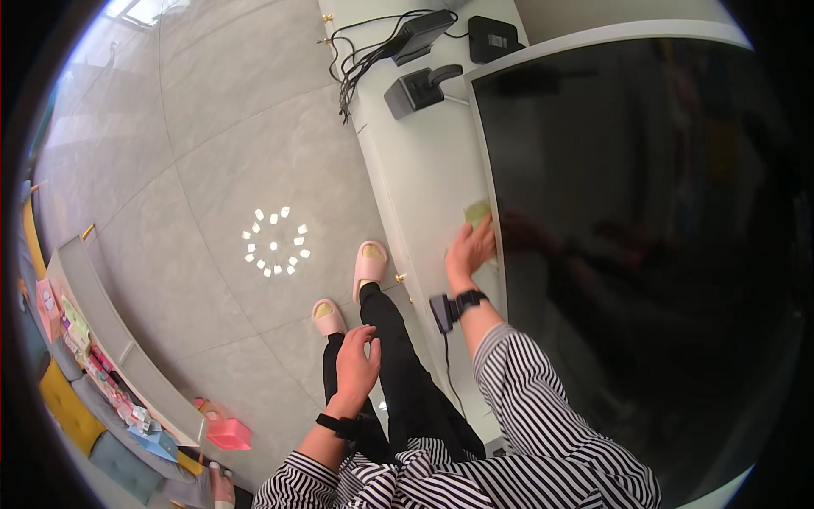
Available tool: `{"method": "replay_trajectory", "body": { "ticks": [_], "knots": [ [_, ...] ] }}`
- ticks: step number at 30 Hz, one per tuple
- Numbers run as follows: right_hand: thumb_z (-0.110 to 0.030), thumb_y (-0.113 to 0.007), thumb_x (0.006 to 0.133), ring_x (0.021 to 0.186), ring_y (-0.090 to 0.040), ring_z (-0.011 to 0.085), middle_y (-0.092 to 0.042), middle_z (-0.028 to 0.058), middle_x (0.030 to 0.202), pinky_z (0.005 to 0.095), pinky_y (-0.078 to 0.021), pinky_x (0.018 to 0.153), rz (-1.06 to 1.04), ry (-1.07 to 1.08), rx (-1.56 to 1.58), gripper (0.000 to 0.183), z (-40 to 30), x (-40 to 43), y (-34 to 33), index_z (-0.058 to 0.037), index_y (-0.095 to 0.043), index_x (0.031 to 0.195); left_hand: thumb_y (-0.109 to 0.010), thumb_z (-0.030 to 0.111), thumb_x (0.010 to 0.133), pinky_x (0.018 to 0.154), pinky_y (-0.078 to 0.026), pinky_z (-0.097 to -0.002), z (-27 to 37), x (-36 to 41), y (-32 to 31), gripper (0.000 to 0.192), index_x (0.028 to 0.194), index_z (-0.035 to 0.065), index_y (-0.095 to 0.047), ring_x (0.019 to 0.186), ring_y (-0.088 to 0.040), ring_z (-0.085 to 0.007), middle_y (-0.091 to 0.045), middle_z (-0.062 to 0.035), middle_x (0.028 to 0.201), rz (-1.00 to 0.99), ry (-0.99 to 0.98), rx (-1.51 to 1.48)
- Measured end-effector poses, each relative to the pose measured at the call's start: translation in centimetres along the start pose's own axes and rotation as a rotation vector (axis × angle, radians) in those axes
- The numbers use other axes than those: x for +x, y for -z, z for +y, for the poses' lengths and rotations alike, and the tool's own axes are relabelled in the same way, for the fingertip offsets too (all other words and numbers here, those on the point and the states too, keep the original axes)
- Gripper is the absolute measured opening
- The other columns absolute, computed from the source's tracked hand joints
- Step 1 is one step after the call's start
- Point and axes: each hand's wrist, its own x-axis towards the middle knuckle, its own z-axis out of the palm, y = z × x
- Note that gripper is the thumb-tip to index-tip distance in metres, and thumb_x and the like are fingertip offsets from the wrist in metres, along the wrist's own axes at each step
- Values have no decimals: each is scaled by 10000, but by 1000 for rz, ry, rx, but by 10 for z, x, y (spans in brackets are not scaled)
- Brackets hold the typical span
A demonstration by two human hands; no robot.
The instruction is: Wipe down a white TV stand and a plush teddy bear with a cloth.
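My right hand (471,249) presses a green cloth (477,213) onto the white top of a long cabinet (439,172), close to the lower frame of a large television (610,191). Part of the cloth shows past the fingertips; the rest is hidden under the palm. A black strap with a small device (444,313) and a cable sits on that wrist. My left hand (358,362) hangs over my dark trousers with its fingers loosely apart, holding nothing. It wears a black wristband (337,425).
Farther along the cabinet stand a black box-shaped device (416,92), a tilted black device (426,35) with tangled cables (356,57), and a flat black box (493,39). A cluttered table (127,350), a pink bin (229,434), a sofa (70,401) and another person's foot (222,487) are at lower left.
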Motion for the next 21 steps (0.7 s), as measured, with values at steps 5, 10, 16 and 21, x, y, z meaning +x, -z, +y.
{"method": "replay_trajectory", "body": {
  "ticks": [5, 10, 16, 21],
  "knots": [
    [-296, -513, 932, 1325, -380, 365, -442, 183, 1423, 519, -302, 1058, 195, 249, 18, 583, -110, 70, -1, -110, -372, 1466, -608, 89, 900, 791, -538, -352, 4, 5, 0, 219, 1106, 15, -618, 869, -664, -251, -631, -141, 1052, 51, -33, 24],
    [-250, -529, 924, 1418, -273, 367, -351, 178, 1509, 552, -230, 1127, 213, 623, -20, 575, -124, 73, 7, -123, -386, 1467, -607, 97, 904, 788, -535, -345, 9, 12, -3, 226, 1116, 19, -613, 872, -663, -257, -635, -143, 1030, 62, 2, 23],
    [-145, -526, 902, 1427, -293, 331, -367, 116, 1523, 535, -200, 1167, -304, 1021, 28, 519, -30, -18, 33, -157, -481, 1419, -625, 91, 888, 821, -524, -358, 35, 22, -6, 235, 1113, 24, -621, 906, -661, -263, -639, -141, 1081, 52, 26, -32],
    [-96, -539, 871, 1417, -317, 331, -380, 121, 1514, 533, -207, 1164, -275, 920, 25, 529, -4, -42, 31, -135, -501, 1396, -631, 94, 881, 837, -517, -364, 57, 31, -6, 239, 1108, 20, -621, 916, -658, -269, -640, -135, 1110, 54, 3, -79]
  ]
}}
